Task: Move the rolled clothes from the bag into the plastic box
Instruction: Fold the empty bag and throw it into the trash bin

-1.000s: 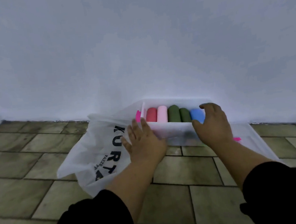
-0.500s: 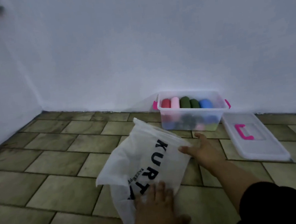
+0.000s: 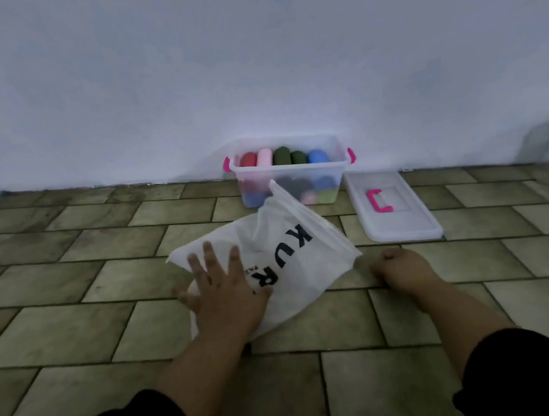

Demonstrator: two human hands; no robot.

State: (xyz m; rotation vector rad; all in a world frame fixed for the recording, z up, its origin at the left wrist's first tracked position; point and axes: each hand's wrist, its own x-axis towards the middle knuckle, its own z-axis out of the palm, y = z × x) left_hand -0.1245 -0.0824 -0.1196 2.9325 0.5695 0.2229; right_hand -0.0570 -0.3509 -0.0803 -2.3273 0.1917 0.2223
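Seemingly the job is nearly done: the rolled clothes sit in the plastic box against the wall, and the bag lies slack on the floor just before it. The left grip presses the bag flat, fingers spread, clasping nothing; the right grip rests curled on the floor beside the bag's corner, apparently empty. A roll left inside could go unnoticed, since the opaque white material hides any contents

Translucent plastic box, thin white plastic-looking bag, matt tiled floor.
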